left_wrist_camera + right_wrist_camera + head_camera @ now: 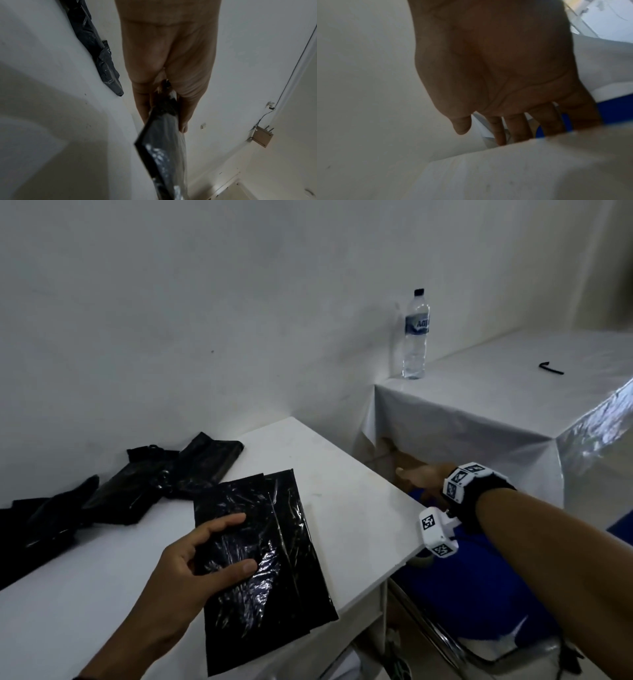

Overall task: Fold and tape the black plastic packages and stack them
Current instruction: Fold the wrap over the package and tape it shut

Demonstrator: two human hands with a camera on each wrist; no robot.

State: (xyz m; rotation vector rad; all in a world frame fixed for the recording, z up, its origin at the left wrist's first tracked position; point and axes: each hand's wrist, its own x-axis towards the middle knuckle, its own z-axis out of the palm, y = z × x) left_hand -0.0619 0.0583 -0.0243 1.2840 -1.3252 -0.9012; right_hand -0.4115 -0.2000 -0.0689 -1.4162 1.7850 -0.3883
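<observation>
A flat black plastic package lies tilted over the front right corner of the white table, its lower end past the edge. My left hand pinches its left side, thumb on top. In the left wrist view the package sits between the thumb and fingers of my left hand. My right hand reaches beyond the table's right edge with straight fingers and holds nothing. The right wrist view shows my right hand with its fingertips hidden behind the table edge. No tape is in view.
A loose pile of other black packages lies along the wall at the back left. To the right stands a second table under a white cover, bearing a water bottle and a small black bent tool. A blue chair sits below.
</observation>
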